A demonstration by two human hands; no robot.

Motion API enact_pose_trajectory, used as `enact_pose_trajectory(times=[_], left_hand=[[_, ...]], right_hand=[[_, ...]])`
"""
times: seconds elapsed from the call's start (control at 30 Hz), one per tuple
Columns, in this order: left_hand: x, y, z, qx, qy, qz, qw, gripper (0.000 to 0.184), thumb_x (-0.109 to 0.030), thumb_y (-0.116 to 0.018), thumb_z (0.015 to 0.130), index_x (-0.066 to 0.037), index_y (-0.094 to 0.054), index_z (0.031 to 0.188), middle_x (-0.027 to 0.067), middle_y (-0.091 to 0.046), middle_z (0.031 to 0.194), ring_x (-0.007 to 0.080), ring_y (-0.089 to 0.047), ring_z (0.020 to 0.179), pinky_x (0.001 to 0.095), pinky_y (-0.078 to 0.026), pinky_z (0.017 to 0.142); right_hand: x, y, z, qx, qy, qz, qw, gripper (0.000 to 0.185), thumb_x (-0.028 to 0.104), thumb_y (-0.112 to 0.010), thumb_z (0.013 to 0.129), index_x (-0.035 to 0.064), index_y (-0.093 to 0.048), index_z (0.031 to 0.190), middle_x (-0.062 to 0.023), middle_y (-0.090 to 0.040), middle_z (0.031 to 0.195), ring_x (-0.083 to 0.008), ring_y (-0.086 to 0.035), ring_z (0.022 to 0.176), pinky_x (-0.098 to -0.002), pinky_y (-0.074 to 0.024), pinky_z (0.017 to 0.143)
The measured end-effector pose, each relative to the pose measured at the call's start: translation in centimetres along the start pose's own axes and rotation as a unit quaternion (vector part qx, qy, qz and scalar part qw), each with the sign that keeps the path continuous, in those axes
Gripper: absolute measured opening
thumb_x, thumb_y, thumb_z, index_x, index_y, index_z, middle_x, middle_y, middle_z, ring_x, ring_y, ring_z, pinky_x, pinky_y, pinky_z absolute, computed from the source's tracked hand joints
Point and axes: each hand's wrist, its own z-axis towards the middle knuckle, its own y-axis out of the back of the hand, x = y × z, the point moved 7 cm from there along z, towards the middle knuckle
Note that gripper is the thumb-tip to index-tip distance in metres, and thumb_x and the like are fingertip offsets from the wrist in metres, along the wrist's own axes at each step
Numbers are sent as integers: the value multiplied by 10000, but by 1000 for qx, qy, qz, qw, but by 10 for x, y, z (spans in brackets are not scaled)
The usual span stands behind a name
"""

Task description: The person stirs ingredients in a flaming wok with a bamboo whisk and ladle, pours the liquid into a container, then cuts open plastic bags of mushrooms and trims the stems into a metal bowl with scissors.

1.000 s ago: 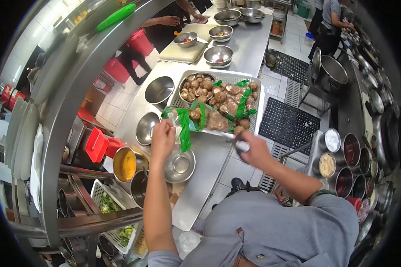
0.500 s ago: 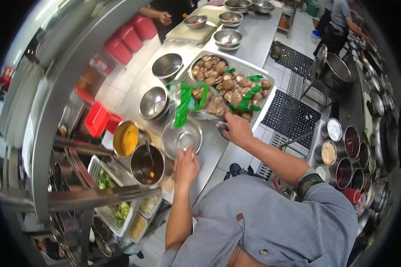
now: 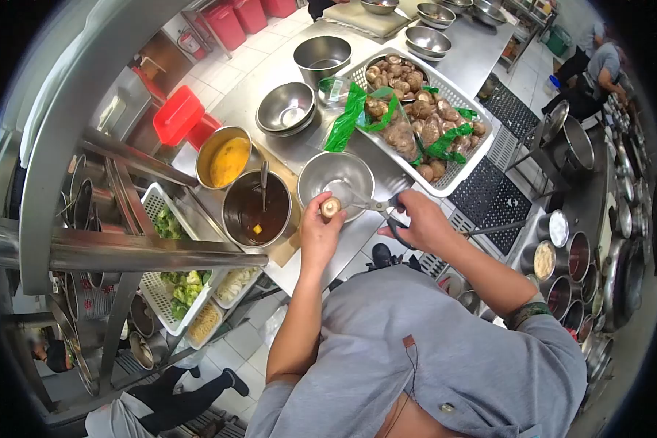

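The left hand (image 3: 320, 235) pinched a small, round, brown-and-white mushroom (image 3: 331, 208) beside a shiny steel bowl (image 3: 323, 172) as the right hand (image 3: 423, 223) gripped dark-handled metal scissors (image 3: 378, 206), work seemingly far from done with brown mushrooms (image 3: 432, 130) heaped in a white plastic basket (image 3: 466, 169).

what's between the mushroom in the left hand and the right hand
In the head view, the scissors, held by the right hand, with their blades pointing toward the mushroom.

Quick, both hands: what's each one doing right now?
Left hand: closed, holding a mushroom.
Right hand: closed on the handles of scissors, blades spread.
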Motion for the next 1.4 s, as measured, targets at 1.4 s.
enact_pose_trajectory(times=[1.4], left_hand=[[-84,-43,19,46,-85,60,993,506,-79,-772,850,30,-603,1314,113,-653,1128,156,-698,889,264,-555,772]], right_hand=[[-52,-82,-16,350,-188,314,862,728,699,-728,787,-15,-660,909,-59,-612,766,-145,-590,701,-286,-486,600]])
